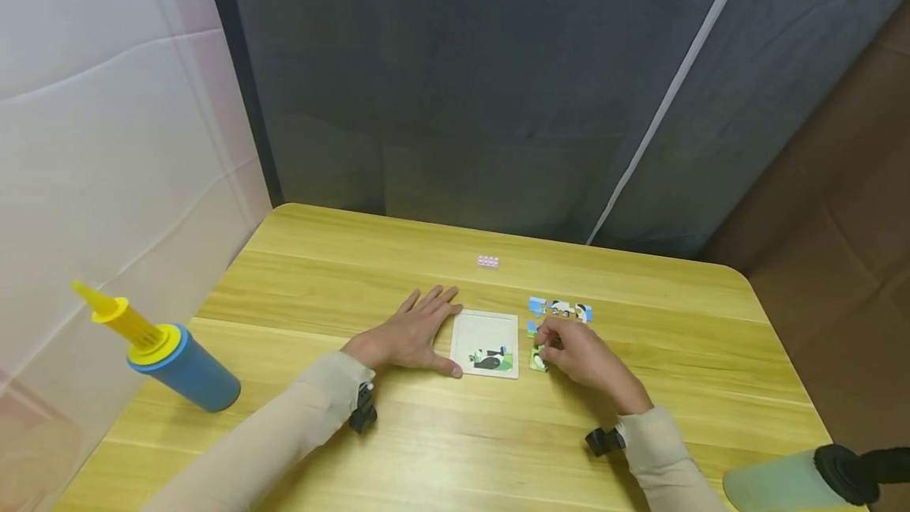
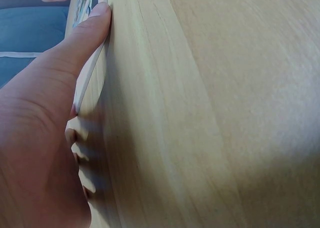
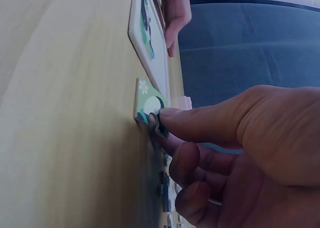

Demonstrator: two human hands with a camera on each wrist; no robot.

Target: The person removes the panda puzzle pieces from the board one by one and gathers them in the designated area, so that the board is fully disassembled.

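Note:
My left hand (image 1: 412, 334) lies flat on the wooden table (image 1: 640, 385), fingers straight. Its thumb (image 2: 95, 23) touches the near left edge of a white puzzle tray (image 1: 485, 344). The tray holds a panda picture part along its near side. Just right of the tray, my right hand (image 1: 562, 350) has its fingers curled and pinches a green puzzle piece (image 3: 146, 102) that lies on the table. In the head view that piece (image 1: 538, 360) peeks out under the fingertips. Several loose blue and white pieces (image 1: 560, 309) lie just beyond the right hand.
A small pink block (image 1: 487, 261) sits farther back on the table. A blue pump with a yellow nozzle (image 1: 167, 358) lies at the left edge. A pale green bottle with a black cap (image 1: 796, 480) is at the near right corner. Grey curtain hangs behind.

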